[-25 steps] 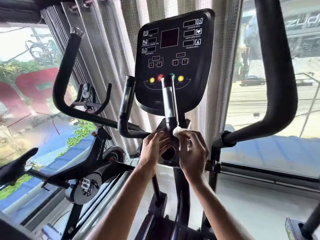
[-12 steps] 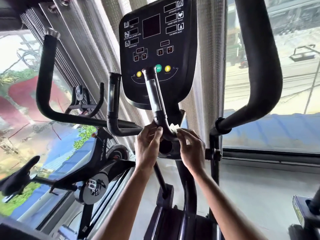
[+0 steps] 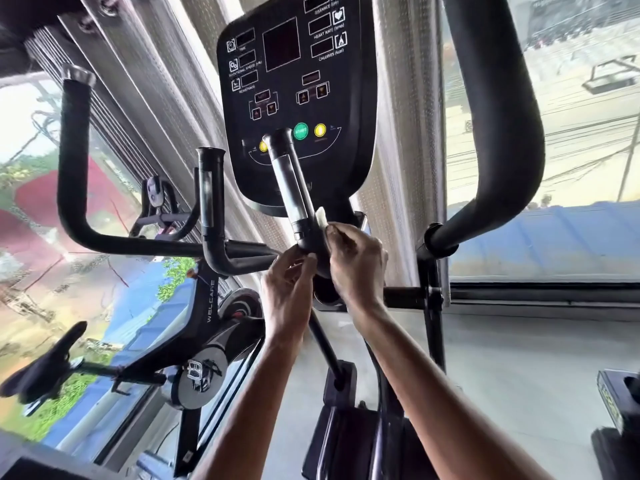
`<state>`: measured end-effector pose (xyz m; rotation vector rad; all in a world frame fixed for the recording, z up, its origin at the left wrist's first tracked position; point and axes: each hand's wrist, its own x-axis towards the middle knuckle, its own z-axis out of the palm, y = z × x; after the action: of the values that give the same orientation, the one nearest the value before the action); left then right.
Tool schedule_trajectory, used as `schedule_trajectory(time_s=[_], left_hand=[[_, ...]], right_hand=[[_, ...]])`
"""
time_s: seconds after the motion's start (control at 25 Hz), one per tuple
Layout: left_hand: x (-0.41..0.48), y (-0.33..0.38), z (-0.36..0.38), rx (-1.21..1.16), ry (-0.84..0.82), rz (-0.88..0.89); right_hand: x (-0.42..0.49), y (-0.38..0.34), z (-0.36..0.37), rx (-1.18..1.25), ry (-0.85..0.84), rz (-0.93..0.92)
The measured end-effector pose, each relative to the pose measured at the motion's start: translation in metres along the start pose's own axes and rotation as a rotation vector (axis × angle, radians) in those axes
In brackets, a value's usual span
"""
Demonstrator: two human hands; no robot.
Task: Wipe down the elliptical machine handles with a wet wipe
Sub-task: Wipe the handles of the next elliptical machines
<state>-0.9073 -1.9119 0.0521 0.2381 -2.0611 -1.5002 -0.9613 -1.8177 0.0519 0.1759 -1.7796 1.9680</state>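
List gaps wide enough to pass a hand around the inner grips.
Free: the gap between the left inner grip and the right inner grip, open down to the crossbar; the wider gap between the console and the right swing arm. Crowded: the right inner grip's base, where the left hand, right hand and wet wipe meet.

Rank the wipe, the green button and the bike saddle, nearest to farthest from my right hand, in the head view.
1. The wipe: in the right hand, pressed against the handle.
2. The green button: above, on the console.
3. The saddle: far left, on the bike.
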Motion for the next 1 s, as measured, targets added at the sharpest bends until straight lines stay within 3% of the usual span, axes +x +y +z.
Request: schedule_trajectory(time_s=[0.12,0.28,0.44,0.92,1.0], left_hand=[[0.007,0.003,-0.004,-0.038,0.03,-0.004],[0.01,0.003,-0.006,-0.034,0.017,0.006],[0.001,-0.002,0.007,0.015,-0.035,0.012],[-0.006,-0.019,0.024,0.108,-0.001,-0.023],[-0.005,-0.02,0.024,0.105,0.001,-0.023]], right_hand=[[-0.002,-0.013,0.009,0.051,0.005,-0.04],[-0.021,0.031,-0.016,-0.163,-0.056,-0.261],[-0.022,0.066,-0.029,-0.231,-0.039,-0.338],[-0.015,0.085,-0.025,-0.182,0.023,-0.178],[-0.024,0.078,-0.025,-0.16,-0.003,-0.235]])
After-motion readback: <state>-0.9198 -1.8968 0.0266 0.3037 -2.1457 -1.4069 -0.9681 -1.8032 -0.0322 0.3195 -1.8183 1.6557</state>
